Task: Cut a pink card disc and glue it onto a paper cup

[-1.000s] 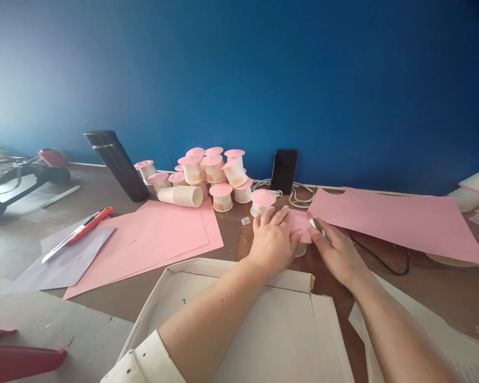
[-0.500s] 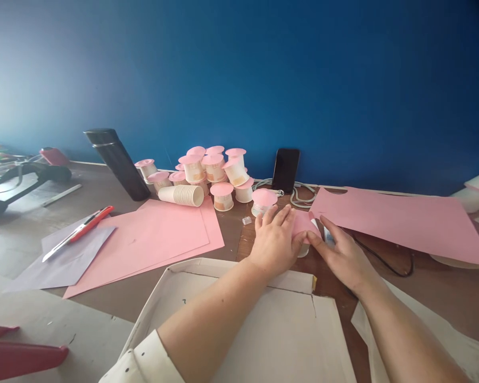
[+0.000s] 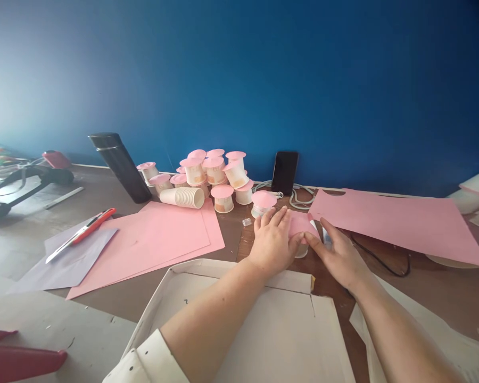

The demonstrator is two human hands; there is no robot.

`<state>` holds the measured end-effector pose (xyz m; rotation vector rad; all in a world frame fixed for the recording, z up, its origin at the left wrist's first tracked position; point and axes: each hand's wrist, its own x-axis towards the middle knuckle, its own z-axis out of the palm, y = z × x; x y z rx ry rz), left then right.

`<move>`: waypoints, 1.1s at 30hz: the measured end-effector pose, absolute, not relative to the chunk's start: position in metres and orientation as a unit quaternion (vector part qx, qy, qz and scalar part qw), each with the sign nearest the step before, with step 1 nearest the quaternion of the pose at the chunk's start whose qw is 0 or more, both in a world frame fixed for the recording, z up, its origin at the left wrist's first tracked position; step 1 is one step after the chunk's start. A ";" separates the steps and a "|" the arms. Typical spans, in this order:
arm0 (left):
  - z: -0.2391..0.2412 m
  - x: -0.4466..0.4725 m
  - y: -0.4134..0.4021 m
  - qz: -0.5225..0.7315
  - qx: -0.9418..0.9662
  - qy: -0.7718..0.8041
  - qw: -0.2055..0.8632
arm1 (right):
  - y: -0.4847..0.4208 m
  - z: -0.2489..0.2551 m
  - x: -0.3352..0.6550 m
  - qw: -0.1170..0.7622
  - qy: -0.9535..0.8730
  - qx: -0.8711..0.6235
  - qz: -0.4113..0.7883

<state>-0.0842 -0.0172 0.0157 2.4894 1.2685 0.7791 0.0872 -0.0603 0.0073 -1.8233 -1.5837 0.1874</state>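
Observation:
A small pink paper disc (image 3: 302,224) lies on top of a white paper cup (image 3: 302,250) near the middle of the brown table. My left hand (image 3: 272,240) presses down on the disc's left side, fingers together and laid over it. My right hand (image 3: 337,252) touches the disc's right edge and grips a white pen-like tool (image 3: 325,236) between thumb and fingers. Just behind my left hand stands another cup with a pink lid (image 3: 262,202).
A cluster of pink-lidded cups (image 3: 211,173) and a lying stack of paper cups (image 3: 182,197) sit behind pink paper sheets (image 3: 151,239). A black flask (image 3: 120,166), red utility knife (image 3: 80,234), phone (image 3: 284,171), large pink sheet (image 3: 395,218) and cardboard tray (image 3: 263,324) surround my hands.
My right hand has slid in against the pink disc and turned the white tool more upright. My left hand stays pressed on the disc.

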 end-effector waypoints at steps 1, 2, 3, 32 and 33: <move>0.017 -0.085 -0.017 0.272 0.851 0.433 0.119 | -0.060 0.006 0.088 0.355 -0.609 -0.707 0.060; 0.018 -0.087 -0.016 0.281 0.848 0.435 0.115 | -0.060 0.005 0.090 0.357 -0.604 -0.711 0.052; 0.020 -0.088 -0.015 0.292 0.843 0.439 0.107 | -0.060 0.004 0.092 0.359 -0.596 -0.717 0.050; 0.034 -0.093 -0.027 0.156 0.899 0.406 0.048 | -0.079 -0.004 0.077 0.200 -0.704 -0.681 -0.017; 0.034 -0.093 -0.028 0.155 0.900 0.404 0.047 | -0.079 -0.003 0.077 0.201 -0.705 -0.680 -0.012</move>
